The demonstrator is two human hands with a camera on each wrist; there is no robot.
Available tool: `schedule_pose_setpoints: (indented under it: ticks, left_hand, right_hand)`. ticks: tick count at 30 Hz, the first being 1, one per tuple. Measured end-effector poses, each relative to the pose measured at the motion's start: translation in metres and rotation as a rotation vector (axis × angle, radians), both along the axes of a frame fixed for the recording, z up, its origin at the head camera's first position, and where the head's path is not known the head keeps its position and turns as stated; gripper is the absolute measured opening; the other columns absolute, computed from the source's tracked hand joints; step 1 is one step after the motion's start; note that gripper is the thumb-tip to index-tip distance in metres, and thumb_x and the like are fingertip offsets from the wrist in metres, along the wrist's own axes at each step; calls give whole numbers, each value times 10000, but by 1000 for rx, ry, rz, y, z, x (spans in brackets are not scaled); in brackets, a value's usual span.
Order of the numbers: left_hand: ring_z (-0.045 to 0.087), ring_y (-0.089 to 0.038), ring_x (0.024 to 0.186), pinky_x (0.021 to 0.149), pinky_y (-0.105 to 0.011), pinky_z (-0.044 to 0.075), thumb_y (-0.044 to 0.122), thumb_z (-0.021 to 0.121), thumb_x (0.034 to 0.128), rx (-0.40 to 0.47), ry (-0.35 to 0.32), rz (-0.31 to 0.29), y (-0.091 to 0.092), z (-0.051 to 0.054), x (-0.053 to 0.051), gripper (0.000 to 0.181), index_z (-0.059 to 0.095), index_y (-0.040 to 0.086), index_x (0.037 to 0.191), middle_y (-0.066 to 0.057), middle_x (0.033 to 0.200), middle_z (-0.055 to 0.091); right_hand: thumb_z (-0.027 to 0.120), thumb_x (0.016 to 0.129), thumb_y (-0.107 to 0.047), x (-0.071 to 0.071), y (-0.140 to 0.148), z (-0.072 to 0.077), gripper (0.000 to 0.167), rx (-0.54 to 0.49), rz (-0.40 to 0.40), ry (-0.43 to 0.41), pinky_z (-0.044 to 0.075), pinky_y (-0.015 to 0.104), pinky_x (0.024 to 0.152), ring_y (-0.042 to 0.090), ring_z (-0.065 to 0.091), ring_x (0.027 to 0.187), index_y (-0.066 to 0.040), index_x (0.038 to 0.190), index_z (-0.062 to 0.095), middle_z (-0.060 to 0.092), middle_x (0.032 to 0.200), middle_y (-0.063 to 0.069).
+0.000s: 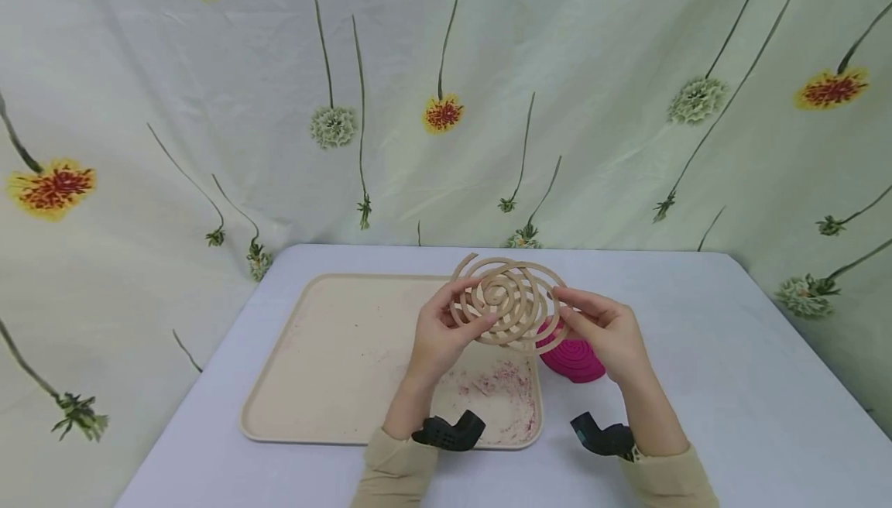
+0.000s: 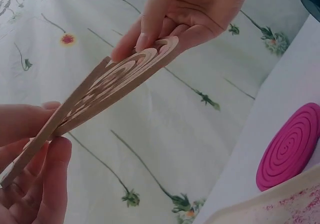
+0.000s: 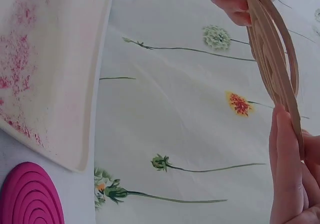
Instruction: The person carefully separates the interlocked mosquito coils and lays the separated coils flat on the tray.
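Note:
Both hands hold a pair of tan mosquito coils raised over the tray's right side. My left hand pinches the left side, its thumb on the near face. My right hand pinches the right rim between thumb and fingers. In the left wrist view the two flat coils stand at a narrow angle to each other, partly separated, with their spirals overlapping. On the table, below and behind my right hand, lies a round magenta mosquito coil, partly covered by that hand and the tan coils.
A beige tray lies on the white-covered table, with magenta crumbs scattered in its near right corner. The magenta coil lies outside the tray's right rim. Behind the table hangs a flower-printed cloth.

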State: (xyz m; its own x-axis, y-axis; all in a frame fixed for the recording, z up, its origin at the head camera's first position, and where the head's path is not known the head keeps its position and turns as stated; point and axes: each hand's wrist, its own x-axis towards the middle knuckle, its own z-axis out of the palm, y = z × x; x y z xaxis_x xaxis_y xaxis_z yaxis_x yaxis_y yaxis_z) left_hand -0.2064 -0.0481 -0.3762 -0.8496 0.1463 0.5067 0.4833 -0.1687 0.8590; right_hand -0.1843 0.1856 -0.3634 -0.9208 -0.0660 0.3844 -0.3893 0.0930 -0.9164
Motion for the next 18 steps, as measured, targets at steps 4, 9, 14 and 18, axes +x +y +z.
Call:
schedule_pose_setpoints:
  ticks: [4,9,14,18]
  left_hand:
    - [403,-84,592,500,-160,390,-100,730,742,9,10,18,1,1,1,578,515,-22,1272,-182,805,460]
    - [468,-89,603,519,-180,472,-121,713,747,49,-17,-17,1,4,2,600,491,3,1290,-201,846,471]
    - [596,-133,636,564,-300,567,-158,677,754,99,-66,-72,1,7,5,610,431,-54,1303,-196,913,478]
    - [614,-150,626,571,-334,572,-163,665,762,121,-93,-101,0,7,5,620,402,-62,1314,-160,910,467]
  right_hand:
    - [601,885,31,1,-7,1,316,-59,-56,9,555,273,690,89,676,838,143,1178,562,664,1031,-106]
    - [601,878,50,2,-12,2,310,-94,-102,-3,557,272,687,93,679,805,136,1174,572,674,1025,-55]
    - [603,875,51,3,-15,3,301,-94,-144,-31,558,276,694,91,677,794,111,1170,591,668,1074,104]
    - [601,885,30,2,-13,1,311,-82,-92,-30,559,282,701,95,675,816,120,1181,571,678,1055,42]
